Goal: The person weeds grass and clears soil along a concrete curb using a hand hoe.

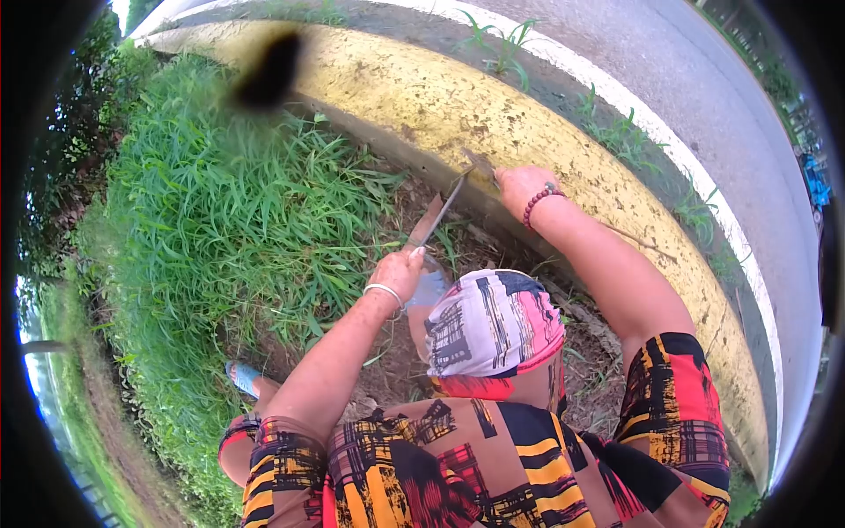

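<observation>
My left hand (399,273), with a pale bangle at its wrist, is closed around the lower end of a thin metal rod-like tool (447,207). Beside the rod, a flat brown strip (427,220) also reaches up from this hand. My right hand (521,189), wearing dark red beads, is closed over the yellow kerb. From its fingers sticks a small brownish-grey piece (476,162), which meets the rod's far end. Whether the rod and that piece are one tool I cannot tell. A patterned cap (493,321) hides part of the ground below the hands.
The yellow kerb (396,84) curves along the grass, with a white line (678,150) and paved road (704,79) beyond it. Dense green grass (229,202) grows at left. Bare soil and dry litter (590,370) lie near the kerb. A blue shoe (242,378) shows lower left.
</observation>
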`<state>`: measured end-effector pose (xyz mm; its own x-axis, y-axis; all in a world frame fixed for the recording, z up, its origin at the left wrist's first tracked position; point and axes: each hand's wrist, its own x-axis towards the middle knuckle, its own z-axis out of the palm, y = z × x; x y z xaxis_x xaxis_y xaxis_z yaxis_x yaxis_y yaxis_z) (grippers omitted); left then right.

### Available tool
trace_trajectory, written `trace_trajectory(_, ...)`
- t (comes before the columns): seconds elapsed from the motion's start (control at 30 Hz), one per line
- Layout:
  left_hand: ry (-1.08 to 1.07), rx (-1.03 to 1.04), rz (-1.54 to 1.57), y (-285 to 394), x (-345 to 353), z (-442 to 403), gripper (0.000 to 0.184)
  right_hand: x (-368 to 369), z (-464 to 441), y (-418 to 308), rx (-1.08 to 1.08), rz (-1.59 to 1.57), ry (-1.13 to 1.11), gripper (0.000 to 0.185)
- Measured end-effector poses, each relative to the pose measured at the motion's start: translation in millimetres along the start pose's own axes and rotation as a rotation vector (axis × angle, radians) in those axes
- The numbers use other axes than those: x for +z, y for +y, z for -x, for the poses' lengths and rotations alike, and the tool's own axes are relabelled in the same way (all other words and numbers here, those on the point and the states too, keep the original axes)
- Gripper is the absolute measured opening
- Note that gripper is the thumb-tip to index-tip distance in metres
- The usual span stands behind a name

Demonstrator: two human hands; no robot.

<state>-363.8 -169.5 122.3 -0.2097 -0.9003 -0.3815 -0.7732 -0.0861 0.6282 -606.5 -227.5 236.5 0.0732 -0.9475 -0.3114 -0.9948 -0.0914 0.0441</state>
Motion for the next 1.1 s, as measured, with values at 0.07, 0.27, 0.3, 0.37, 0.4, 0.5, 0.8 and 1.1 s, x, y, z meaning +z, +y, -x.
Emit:
trace_trajectory(0.07, -0.005, 0.006, -0.005, 1.5, -2.4, 1.6, 0.048, -1.5, 2.6, 6.4, -0.006, 0.023, -0.004, 0.028)
trace_trajectory(0.27, -0.029, 0.022, -0.001, -3.8, 2.7, -2.6, 0.049, -9.8, 36.2, -0.4, 0.058, -0.100, 0.129, 0.028)
trace_trajectory(0.3, -0.032, 0.017, 0.060, -7.4, 6.2, -4.3, 0.048, 1.3, 33.5, -1.8, 0.052, -0.083, 0.118, 0.027)
trace_trajectory(0.37, -0.032, 0.009, 0.122, -6.1, 4.1, -5.1, 0.048, 10.5, 28.5, -3.7, 0.041, -0.078, 0.098, 0.025)
trace_trajectory(0.4, -0.044, 0.051, 0.078, -6.6, 2.5, -4.8, 0.048, 14.8, 26.0, -5.5, 0.040, -0.081, 0.092, 0.025)
trace_trajectory(0.5, -0.048, 0.073, 0.030, -1.1, 1.7, -0.5, 0.049, 18.2, 7.0, 2.4, 0.041, -0.035, 0.086, 0.025)
trace_trajectory(0.8, -0.034, 0.079, -0.012, 5.3, -5.0, 2.0, 0.049, 2.3, 42.4, -4.0, 0.034, -0.055, 0.061, 0.024)
trace_trajectory(1.1, -0.005, 0.058, 0.077, -2.0, -0.1, -1.5, 0.047, -10.7, 47.1, 1.3, 0.013, -0.113, 0.130, 0.025)
